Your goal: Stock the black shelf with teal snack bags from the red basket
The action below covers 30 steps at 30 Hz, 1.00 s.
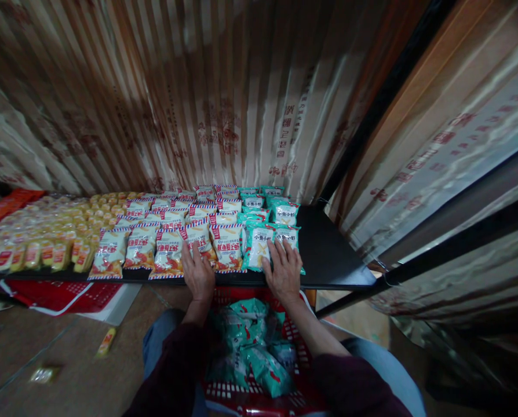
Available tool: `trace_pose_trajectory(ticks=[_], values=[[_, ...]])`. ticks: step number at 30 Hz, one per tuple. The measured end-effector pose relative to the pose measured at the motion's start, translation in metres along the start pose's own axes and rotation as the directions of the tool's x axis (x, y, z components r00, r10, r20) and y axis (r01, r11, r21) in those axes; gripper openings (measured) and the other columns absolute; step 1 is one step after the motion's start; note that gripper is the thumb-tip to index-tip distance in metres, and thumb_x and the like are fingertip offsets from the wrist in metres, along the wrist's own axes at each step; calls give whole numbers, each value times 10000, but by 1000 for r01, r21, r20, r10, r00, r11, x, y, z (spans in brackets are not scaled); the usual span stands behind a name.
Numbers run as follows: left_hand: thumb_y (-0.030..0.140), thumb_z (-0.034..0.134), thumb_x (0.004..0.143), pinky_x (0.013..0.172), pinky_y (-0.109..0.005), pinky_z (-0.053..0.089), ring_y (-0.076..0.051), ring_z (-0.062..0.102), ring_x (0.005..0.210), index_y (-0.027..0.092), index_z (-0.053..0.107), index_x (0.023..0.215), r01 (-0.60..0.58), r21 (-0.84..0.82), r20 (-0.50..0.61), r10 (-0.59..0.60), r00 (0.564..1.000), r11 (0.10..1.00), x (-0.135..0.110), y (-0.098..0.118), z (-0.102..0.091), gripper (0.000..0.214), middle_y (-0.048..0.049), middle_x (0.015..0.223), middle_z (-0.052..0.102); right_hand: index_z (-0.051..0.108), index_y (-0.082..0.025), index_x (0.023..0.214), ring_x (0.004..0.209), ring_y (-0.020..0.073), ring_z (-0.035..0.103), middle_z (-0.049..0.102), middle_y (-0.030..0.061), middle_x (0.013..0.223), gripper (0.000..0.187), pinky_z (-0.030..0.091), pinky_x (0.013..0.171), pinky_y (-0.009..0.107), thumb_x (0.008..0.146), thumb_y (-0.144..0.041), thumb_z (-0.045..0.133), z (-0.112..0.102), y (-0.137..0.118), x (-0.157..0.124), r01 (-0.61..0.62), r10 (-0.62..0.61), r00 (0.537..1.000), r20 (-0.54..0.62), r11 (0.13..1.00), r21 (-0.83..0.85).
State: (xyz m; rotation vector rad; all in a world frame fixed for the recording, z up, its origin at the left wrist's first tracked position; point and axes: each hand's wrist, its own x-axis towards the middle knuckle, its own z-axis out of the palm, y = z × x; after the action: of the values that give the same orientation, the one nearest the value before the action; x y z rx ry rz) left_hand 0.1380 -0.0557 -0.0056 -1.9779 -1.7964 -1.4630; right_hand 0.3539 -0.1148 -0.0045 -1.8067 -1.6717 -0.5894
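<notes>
My left hand (199,277) lies with its fingers stretched against a white and orange snack bag (196,236) in the front row on the black shelf (324,249). At the right end of that row, my right hand (284,273) rests spread on two teal snack bags, the left one (255,248) and the right one (288,234). Neither hand grips a bag. Behind them, more teal bags (284,212) and white and orange bags (198,212) stand in rows. Between my knees, a red basket (224,389) holds several loose teal bags (265,369).
Many small yellow packs (53,255) fill the shelf's left side. Printed curtains (224,116) hang behind, with a dark metal post (367,124) at right. Another red basket (63,295) sits under the shelf. Small packs (45,375) lie on the tiled floor (80,382).
</notes>
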Motion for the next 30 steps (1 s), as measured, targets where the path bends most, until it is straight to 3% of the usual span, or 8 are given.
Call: trace_pose_trajectory(ticks=[5,11,16,22,26,30], values=[[143,381,876,1063,-516,346,-311,318,1366,130,459,1338,-3,6,-10,3,1000,1000,9,-2,0,469,-194,1434,392,417,-215,1390,1353,269,310,508,95,1375,496,216,1101,491,908,-329,462,1,0,0,-1,1,1000,3,1000,-9],[151,381,873,1089,-504,312,-300,270,1392,69,418,1360,-29,-3,54,29,998,1000,9,-7,2,496,-230,1457,352,411,-213,1394,1351,273,314,505,97,1378,502,226,1096,500,910,-334,465,2,1,-1,3,-3,1000,-4,1000,-2],[216,364,906,1106,-548,255,-310,171,1424,55,392,1380,-54,2,5,54,999,999,5,-9,2,501,-237,1502,264,425,-210,1386,1351,275,317,510,100,1374,491,226,1098,505,912,-332,469,0,0,0,-1,1,1000,1,1000,5],[260,362,927,1109,-553,240,-304,161,1427,67,361,1403,-108,19,-14,108,994,994,3,-8,-1,513,-235,1498,275,429,-211,1384,1355,276,313,512,97,1374,487,223,1100,508,913,-331,471,-1,-1,0,-8,8,1000,1,1000,15],[219,398,913,1118,-541,225,-301,150,1431,65,347,1411,-202,21,1,202,979,979,-2,1,-8,523,-233,1499,275,430,-211,1383,1361,275,305,505,94,1383,480,219,1101,508,918,-327,461,-1,-1,-1,-21,21,1000,15,1000,11],[235,491,875,1114,-531,242,-318,161,1427,110,432,1369,-377,-38,62,379,923,925,-10,21,-14,513,-198,1507,281,441,-217,1375,1359,265,308,504,87,1385,468,222,1101,497,920,-323,457,-4,-3,0,-31,31,999,35,999,8]])
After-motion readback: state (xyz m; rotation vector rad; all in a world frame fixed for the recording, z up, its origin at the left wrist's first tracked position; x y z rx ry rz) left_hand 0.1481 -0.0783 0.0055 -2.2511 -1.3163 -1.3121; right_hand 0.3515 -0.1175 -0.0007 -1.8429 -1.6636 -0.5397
